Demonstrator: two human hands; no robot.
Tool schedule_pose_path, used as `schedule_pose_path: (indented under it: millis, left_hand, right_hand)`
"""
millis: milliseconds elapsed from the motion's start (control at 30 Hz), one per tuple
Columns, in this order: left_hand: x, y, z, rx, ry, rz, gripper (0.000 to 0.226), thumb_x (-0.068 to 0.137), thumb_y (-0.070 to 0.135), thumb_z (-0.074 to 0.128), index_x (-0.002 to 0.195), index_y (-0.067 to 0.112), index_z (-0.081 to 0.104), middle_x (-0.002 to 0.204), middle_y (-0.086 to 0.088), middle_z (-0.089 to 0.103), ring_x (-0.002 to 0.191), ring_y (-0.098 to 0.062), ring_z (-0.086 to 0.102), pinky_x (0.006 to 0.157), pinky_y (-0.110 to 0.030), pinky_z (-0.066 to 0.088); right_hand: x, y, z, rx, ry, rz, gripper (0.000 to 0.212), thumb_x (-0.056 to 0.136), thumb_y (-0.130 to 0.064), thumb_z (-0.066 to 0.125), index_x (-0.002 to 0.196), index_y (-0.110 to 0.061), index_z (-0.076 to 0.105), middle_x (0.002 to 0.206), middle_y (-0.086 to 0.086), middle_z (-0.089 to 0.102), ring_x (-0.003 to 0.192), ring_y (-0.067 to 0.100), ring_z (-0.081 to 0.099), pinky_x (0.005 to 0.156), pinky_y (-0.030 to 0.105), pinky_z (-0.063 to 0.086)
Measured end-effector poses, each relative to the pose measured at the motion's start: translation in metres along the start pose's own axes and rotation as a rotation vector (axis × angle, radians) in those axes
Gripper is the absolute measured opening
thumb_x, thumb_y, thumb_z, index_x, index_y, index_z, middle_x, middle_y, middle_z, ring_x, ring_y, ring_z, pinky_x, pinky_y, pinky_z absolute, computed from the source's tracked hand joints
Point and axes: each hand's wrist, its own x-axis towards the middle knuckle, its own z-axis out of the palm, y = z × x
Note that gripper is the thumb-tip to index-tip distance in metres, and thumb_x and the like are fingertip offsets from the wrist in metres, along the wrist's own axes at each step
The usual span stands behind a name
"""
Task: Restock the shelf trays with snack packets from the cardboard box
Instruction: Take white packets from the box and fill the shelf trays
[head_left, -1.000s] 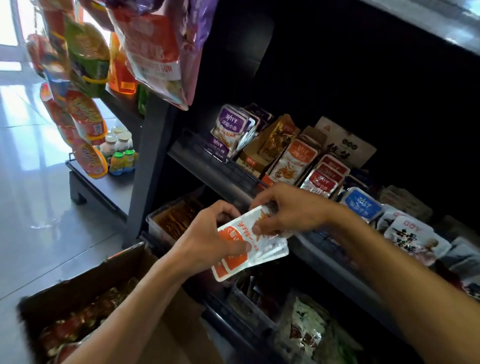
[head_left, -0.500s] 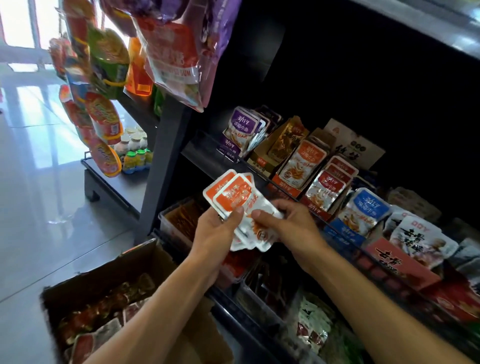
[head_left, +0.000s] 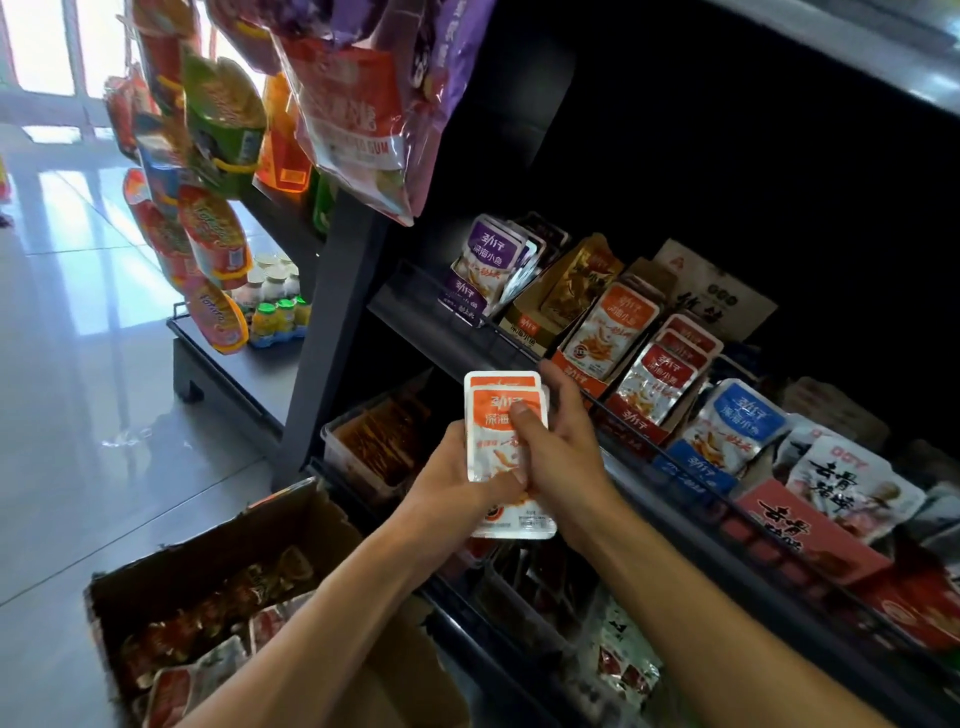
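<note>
Shop shelving over a grey tiled floor, and restocking looks only partly done. At least two orange snack packets (head_left: 506, 447) are held squared-up in front of the shelf's front edge, gripped by the left hand (head_left: 457, 475) from below and the right hand (head_left: 563, 457) with fingers curled round the stack. Nothing's been slotted into the orange-packet tray (head_left: 605, 332) from this bunch yet. Plenty more packets are left in the one cardboard box (head_left: 223, 561) on the floor, too many to count.

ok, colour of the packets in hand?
Orange top, white-silver body, on the packets both hands hold; head view.
</note>
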Motion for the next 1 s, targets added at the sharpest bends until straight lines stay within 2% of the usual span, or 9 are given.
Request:
schedule_pose_path:
  millis: [133,200,333,400,533,700,867,933,1000]
  left_hand:
    - [0.004,0.002,-0.014,0.245,-0.020,0.026,0.039,0.089,0.007,0.069,0.120,0.024,0.053,0.106,0.003,0.073,0.097,-0.014,0.071,0.091,-0.043,0.056]
    - [0.008,0.005,-0.018,0.317,-0.031,0.051,0.036,0.089,0.008,0.068,0.118,0.025,0.055,0.105,0.003,0.073,0.096,-0.013,0.071,0.089,-0.041,0.057]
    - [0.009,0.008,-0.013,0.341,0.047,0.112,0.040,0.089,0.007,0.068,0.123,0.022,0.055,0.100,0.002,0.073,0.087,-0.012,0.072,0.078,-0.034,0.060]
    - [0.009,0.006,-0.011,0.345,0.050,0.136,0.042,0.088,0.006,0.067,0.125,0.022,0.055,0.099,0.002,0.073,0.086,-0.012,0.072,0.075,-0.031,0.060]
    - [0.011,0.010,-0.011,0.367,0.007,0.189,0.040,0.089,0.008,0.068,0.121,0.029,0.057,0.099,0.006,0.073,0.088,-0.009,0.072,0.076,-0.028,0.058]
    - [0.022,0.023,-0.003,0.414,-0.104,0.241,0.038,0.088,0.008,0.070,0.119,0.028,0.059,0.100,0.008,0.074,0.090,-0.008,0.071,0.077,-0.028,0.058]
    - [0.062,0.033,0.023,0.514,-0.018,0.325,0.047,0.090,0.036,0.068,0.132,0.029,0.049,0.112,0.011,0.068,0.102,-0.007,0.066,0.088,-0.029,0.053]
    - [0.082,0.033,0.030,0.706,0.104,0.408,0.057,0.093,0.047,0.058,0.142,0.024,0.039,0.121,0.005,0.061,0.112,-0.011,0.059,0.094,-0.035,0.049]
    - [0.096,0.033,0.035,0.990,0.171,0.517,0.051,0.099,0.042,0.048,0.144,0.021,0.038,0.132,0.000,0.052,0.123,-0.019,0.049,0.100,-0.040,0.044]
  right_hand:
    - [0.009,-0.012,-0.018,-0.186,-0.046,-0.156,0.067,0.093,0.001,0.059,0.145,-0.036,0.039,0.114,-0.022,0.053,0.083,-0.011,0.066,0.065,0.017,0.056]
    - [0.011,-0.023,-0.026,-0.383,-0.148,-0.208,0.056,0.094,0.000,0.057,0.145,-0.023,0.045,0.120,-0.017,0.056,0.086,-0.014,0.063,0.072,0.015,0.056]
    - [0.015,-0.027,-0.034,-0.420,-0.182,-0.134,0.037,0.095,-0.007,0.059,0.132,-0.013,0.060,0.118,-0.001,0.069,0.100,0.010,0.069,0.092,0.035,0.057]
    - [0.017,-0.027,-0.036,-0.364,-0.174,-0.114,0.031,0.093,-0.005,0.062,0.122,-0.016,0.066,0.111,0.001,0.071,0.099,0.013,0.070,0.090,0.038,0.058]
    - [0.023,-0.033,-0.050,-0.351,-0.284,-0.013,0.034,0.086,-0.009,0.071,0.118,-0.019,0.061,0.106,0.003,0.071,0.087,0.011,0.072,0.069,0.027,0.060]
    - [0.034,-0.044,-0.072,-0.473,-0.350,0.070,0.041,0.078,-0.011,0.080,0.115,-0.014,0.062,0.101,0.004,0.073,0.086,0.015,0.072,0.064,0.026,0.058]
    - [0.054,-0.065,-0.107,-0.393,-0.139,0.025,0.038,0.078,-0.002,0.077,0.110,-0.013,0.062,0.100,0.008,0.073,0.081,0.014,0.071,0.062,0.023,0.056]
    - [0.070,-0.072,-0.128,-0.330,0.036,-0.009,0.035,0.077,-0.004,0.079,0.105,-0.015,0.062,0.101,0.009,0.072,0.084,0.018,0.071,0.063,0.026,0.057]
    - [0.089,-0.076,-0.144,-0.354,0.210,-0.064,0.036,0.074,-0.008,0.082,0.105,-0.014,0.064,0.100,0.005,0.072,0.086,0.018,0.071,0.070,0.029,0.058]
